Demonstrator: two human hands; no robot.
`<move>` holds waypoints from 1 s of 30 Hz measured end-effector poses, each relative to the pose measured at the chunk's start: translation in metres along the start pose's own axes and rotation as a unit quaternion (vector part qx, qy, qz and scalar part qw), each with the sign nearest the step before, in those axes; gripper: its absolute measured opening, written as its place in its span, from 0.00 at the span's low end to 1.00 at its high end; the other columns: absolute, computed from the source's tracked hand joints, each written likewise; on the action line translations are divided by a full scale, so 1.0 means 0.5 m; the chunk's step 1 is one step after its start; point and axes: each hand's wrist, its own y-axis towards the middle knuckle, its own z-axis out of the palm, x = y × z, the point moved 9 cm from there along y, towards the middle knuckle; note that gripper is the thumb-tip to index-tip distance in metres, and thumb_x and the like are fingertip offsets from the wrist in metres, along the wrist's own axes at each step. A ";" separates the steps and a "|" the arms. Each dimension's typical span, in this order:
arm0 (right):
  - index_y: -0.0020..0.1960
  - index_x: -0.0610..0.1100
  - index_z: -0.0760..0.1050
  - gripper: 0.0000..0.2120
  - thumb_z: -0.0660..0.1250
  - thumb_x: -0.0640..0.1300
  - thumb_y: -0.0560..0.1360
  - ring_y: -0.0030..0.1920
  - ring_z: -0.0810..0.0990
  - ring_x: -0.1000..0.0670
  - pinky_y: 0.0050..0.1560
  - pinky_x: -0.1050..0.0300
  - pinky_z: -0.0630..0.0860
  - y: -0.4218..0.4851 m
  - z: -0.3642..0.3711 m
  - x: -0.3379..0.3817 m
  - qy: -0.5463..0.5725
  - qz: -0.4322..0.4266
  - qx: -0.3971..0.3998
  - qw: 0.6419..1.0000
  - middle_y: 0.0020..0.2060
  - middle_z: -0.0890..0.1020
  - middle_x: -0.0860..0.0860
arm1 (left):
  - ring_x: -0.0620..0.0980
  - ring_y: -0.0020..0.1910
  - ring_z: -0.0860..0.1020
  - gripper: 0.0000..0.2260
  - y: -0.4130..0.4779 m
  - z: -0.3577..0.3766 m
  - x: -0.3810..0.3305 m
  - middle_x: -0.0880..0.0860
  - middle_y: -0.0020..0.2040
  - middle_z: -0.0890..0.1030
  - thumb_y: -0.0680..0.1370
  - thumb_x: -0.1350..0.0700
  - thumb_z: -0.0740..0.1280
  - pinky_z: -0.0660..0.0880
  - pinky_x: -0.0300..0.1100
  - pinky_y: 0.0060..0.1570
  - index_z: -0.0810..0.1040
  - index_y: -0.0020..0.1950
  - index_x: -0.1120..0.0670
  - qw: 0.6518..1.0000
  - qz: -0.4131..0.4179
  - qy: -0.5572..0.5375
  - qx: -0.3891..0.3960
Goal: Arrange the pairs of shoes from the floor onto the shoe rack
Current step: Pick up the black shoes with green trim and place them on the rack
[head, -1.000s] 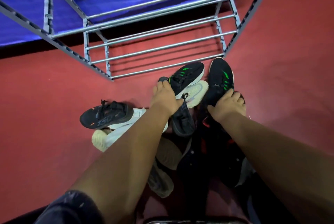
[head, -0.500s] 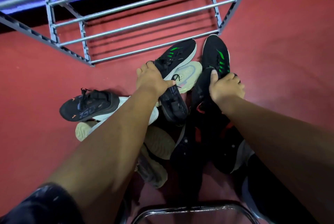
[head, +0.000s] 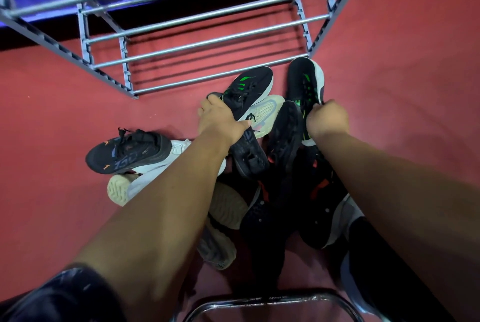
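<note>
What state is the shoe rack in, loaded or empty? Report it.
Empty in what shows: the shoe rack's visible bars are bare; every shoe lies on the floor, the green-striped pair just in front.

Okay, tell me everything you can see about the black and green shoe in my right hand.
The black and green shoe is a black knit-looking sneaker with bright green marks on its side and a thick white sole. It points toward the shoe rack, tilted so the sole faces right. The right hand grips it near the heel. Its toe sits by the rack's front right leg, beside its matching shoe.
</note>
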 end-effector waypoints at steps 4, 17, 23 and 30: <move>0.61 0.33 0.75 0.18 0.56 0.46 0.86 0.59 0.79 0.32 0.53 0.47 0.74 -0.023 -0.063 0.024 0.009 -0.024 -0.074 0.997 0.58 0.81 0.34 | 0.56 0.62 0.74 0.40 -0.018 -0.029 0.001 0.56 0.68 0.66 0.70 0.38 0.78 0.74 0.48 0.56 0.63 0.68 0.59 0.999 -0.010 -0.044 -0.014; 0.72 0.36 0.72 0.27 0.57 0.56 0.84 0.69 0.75 0.34 0.67 0.47 0.71 -0.108 0.056 0.052 -0.077 -0.014 0.153 0.985 0.69 0.77 0.36 | 0.58 0.61 0.76 0.41 -0.094 -0.028 0.070 0.55 0.65 0.68 0.68 0.34 0.75 0.77 0.55 0.57 0.64 0.67 0.58 0.992 -0.075 -0.089 -0.056; 0.83 0.37 0.47 0.61 0.70 0.73 0.68 0.76 0.63 0.35 0.72 0.40 0.65 -0.157 0.113 0.036 -0.239 -0.059 0.133 0.960 0.77 0.61 0.40 | 0.56 0.66 0.72 0.40 -0.072 0.002 0.076 0.55 0.67 0.69 0.69 0.37 0.77 0.72 0.49 0.59 0.64 0.69 0.57 0.997 -0.058 -0.055 0.001; 0.62 0.38 0.76 0.36 0.67 0.66 0.67 0.60 0.77 0.34 0.61 0.43 0.76 -0.116 0.031 0.105 -0.090 -0.168 -0.020 0.981 0.57 0.79 0.38 | 0.55 0.66 0.69 0.36 -0.029 -0.041 0.092 0.54 0.63 0.69 0.66 0.43 0.79 0.70 0.47 0.66 0.71 0.67 0.58 0.992 -0.037 -0.120 -0.033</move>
